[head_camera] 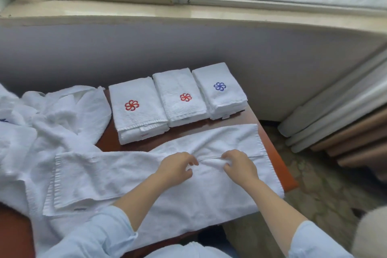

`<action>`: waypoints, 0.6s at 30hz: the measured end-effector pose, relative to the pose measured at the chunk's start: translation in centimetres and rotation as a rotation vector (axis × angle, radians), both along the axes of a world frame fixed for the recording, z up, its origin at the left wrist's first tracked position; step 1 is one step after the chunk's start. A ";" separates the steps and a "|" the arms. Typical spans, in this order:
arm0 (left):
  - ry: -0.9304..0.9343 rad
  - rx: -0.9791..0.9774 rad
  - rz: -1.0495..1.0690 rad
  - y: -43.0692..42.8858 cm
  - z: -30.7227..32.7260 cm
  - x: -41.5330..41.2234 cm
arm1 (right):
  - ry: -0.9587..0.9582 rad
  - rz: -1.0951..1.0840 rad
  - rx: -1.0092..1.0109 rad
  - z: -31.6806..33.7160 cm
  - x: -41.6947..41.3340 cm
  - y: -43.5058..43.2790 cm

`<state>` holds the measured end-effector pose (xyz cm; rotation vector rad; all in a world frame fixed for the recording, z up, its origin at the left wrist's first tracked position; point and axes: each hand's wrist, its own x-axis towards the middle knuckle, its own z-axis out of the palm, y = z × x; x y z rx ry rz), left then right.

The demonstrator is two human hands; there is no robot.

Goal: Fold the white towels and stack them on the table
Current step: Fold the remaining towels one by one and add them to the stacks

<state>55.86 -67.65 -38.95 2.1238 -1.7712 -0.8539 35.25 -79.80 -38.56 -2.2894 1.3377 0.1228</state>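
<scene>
Both left hand (176, 167) and right hand (240, 166) pinch a raised crease in the white towel (109, 174) spread across the table (272, 153), soft, limp cloth probably best lifted by its hems.

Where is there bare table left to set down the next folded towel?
Only slivers: a strip between the three stacks and the spread towel, a wedge between heap and left stack, a band along the right edge of the table, the near-left corner. The heap crowds the left; left hand and right hand pinch the spread towel.
</scene>
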 end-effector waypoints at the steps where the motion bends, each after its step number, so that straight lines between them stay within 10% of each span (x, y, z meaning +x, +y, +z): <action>1: -0.009 0.007 0.018 -0.7 -0.3 -0.9 | -0.001 0.020 0.006 -0.2 -0.7 -1.0; 18: -0.342 0.137 0.319 -8.4 -3.8 -8.4 | -0.010 0.468 -0.032 -3.2 -6.0 -11.5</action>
